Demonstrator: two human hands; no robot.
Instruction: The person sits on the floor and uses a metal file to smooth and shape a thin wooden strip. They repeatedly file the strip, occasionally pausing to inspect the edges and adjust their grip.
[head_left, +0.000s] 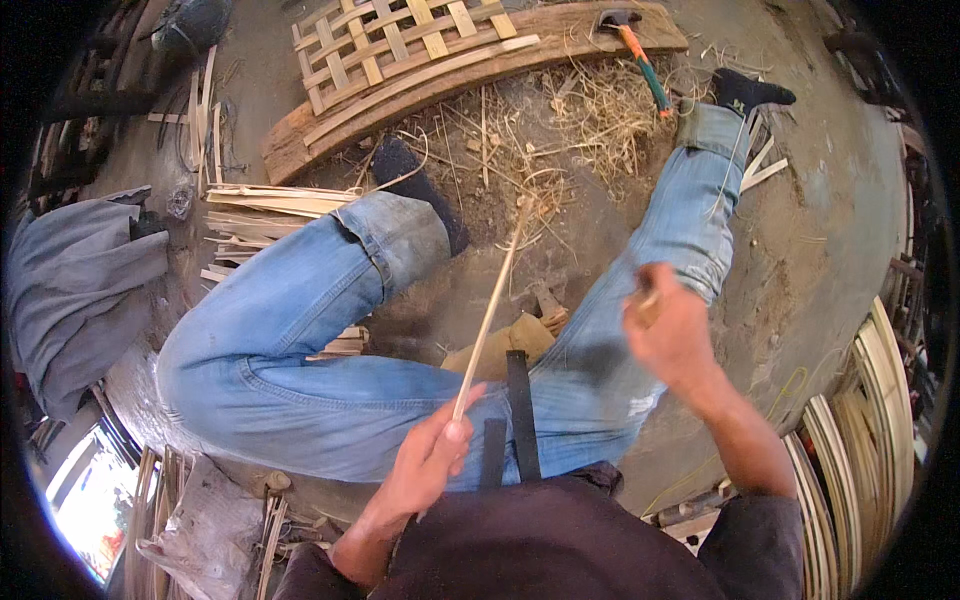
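Observation:
My left hand point(430, 450) grips the near end of a thin pale wooden strip point(490, 300), its thumb on top. The strip slants up and away over my lap, its far end by the curled shavings on the floor. My right hand point(670, 330), slightly blurred, is raised over my right leg and apart from the strip. Its fingers are closed around something brownish, mostly hidden, whose kind I cannot make out. Two dark flat bands point(521, 415) lie over my lap, right of my left hand.
Beyond my feet lies a thick wooden plank point(290, 142), bearing a woven lattice of slats point(395, 45) and a hammer point(640, 60) with an orange and green handle. Pale shavings point(590, 120) litter the floor. Split strips point(280, 200) lie left; bundled strips point(830, 480) stand right. Grey cloth point(80, 280) hangs left.

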